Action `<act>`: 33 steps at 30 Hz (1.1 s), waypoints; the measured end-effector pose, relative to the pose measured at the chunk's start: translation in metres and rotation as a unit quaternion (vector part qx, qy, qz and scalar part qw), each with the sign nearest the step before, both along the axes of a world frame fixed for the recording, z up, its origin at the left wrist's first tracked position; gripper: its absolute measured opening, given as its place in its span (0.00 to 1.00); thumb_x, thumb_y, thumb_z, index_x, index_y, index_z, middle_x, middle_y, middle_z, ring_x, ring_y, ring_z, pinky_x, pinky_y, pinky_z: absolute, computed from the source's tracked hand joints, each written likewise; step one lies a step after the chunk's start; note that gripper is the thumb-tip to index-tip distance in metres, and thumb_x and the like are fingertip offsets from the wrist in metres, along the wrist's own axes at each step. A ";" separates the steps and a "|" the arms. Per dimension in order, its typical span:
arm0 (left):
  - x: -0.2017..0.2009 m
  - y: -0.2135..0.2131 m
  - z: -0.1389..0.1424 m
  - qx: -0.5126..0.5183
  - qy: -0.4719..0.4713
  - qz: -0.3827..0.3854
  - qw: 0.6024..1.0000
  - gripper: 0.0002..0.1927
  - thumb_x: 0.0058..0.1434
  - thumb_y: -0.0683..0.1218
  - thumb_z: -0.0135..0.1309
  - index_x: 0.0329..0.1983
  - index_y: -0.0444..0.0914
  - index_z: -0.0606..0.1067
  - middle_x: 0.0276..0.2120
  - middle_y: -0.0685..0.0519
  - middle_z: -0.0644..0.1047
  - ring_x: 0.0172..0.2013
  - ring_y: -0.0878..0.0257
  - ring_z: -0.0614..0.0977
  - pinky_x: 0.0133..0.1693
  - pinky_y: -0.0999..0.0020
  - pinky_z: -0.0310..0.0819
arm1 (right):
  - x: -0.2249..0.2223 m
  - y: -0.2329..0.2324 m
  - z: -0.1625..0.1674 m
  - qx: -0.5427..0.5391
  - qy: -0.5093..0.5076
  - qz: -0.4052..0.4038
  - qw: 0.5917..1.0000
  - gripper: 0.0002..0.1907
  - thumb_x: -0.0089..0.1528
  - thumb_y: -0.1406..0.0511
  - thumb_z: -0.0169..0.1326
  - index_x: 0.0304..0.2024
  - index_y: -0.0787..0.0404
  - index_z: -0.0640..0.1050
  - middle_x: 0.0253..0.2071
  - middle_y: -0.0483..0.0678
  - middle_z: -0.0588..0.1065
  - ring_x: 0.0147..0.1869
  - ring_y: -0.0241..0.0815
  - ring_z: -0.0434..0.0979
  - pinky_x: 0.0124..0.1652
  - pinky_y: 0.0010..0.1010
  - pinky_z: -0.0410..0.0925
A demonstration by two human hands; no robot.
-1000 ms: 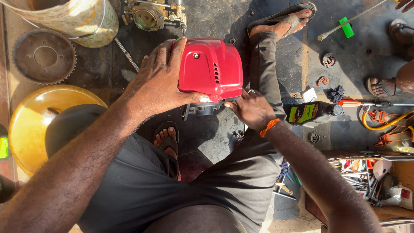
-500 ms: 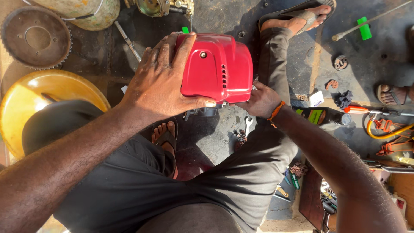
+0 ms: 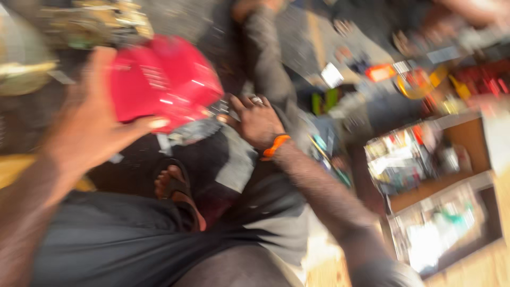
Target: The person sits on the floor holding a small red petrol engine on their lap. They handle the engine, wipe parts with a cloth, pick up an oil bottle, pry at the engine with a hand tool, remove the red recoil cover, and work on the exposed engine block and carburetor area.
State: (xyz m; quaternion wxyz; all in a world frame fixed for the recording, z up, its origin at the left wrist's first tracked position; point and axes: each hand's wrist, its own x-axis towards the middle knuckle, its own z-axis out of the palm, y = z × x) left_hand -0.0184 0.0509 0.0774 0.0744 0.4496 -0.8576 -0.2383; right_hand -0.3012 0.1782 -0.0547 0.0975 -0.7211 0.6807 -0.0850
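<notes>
So, pretty blurry shot, but the gist is readable. Left hand [image 3: 93, 133] is clamped on the glossy red plastic engine cover [image 3: 164, 79], palm on its near side and thumb hooked along the lower edge, so that grip is closed on the housing. The cover sits above the person's lap, up over the dark oily workshop floor [image 3: 138, 154], tilted a bit toward the left.

Right hand [image 3: 255, 122], the one with the orange wristband [image 3: 275, 146], is tucked just under the cover's right lower corner, fingers together and pressed against the grey metal engine part [image 3: 194, 130] underneath. Whether it's pinching a fastener or just steadying, I can't tell; too smeared.

A sandalled foot [image 3: 175, 188] pokes out below, between the dark grey trousers [image 3: 159, 239]. Off toward the right edge of the floor there's a wooden tool tray [image 3: 441, 191] stuffed with bits, and a yellow-orange clutter of tools [image 3: 419, 79] further back.

My read: this is the stage of working the cover on or off the engine body, left hand holding it while the right deals with the underside. Next move would need the left to keep the housing from twisting, and the right to get a clean purchase right at that seam.
</notes>
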 end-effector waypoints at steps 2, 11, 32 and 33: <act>-0.008 0.004 -0.012 -0.039 -0.006 -0.033 0.999 0.66 0.47 0.60 0.72 0.79 0.28 0.49 0.69 0.31 0.63 0.64 0.36 0.68 0.59 0.44 0.70 | 0.005 0.034 0.011 -0.057 0.028 -0.114 0.991 0.31 0.67 0.44 0.52 0.57 0.61 0.75 0.53 0.55 0.76 0.61 0.55 0.74 0.63 0.50 0.62; 0.003 0.011 -0.064 0.256 0.177 -0.035 0.950 0.21 0.64 0.38 0.64 0.58 0.26 0.75 0.43 0.44 0.82 0.43 0.61 0.85 0.47 0.67 0.82 | 0.000 0.208 0.016 -0.001 -0.288 -0.290 0.913 0.44 0.64 0.52 0.59 0.75 0.62 0.58 0.71 0.62 0.59 0.75 0.59 0.56 0.69 0.46 0.54; -0.017 -0.010 -0.073 0.333 0.086 -0.053 0.937 0.27 0.66 0.52 0.58 0.63 0.31 0.74 0.50 0.42 0.81 0.50 0.55 0.83 0.53 0.59 0.78 | 0.009 0.327 -0.152 0.199 -0.069 -0.432 0.877 0.23 0.65 0.63 0.55 0.62 0.54 0.67 0.54 0.56 0.70 0.48 0.63 0.80 0.42 0.48 0.75; -0.019 -0.007 -0.069 0.336 0.080 -0.052 0.937 0.28 0.66 0.53 0.58 0.63 0.31 0.74 0.50 0.42 0.81 0.51 0.55 0.83 0.54 0.59 0.78 | 0.014 0.333 -0.153 0.199 -0.088 -0.452 0.865 0.26 0.66 0.63 0.52 0.66 0.54 0.64 0.55 0.57 0.68 0.48 0.62 0.81 0.43 0.47 0.75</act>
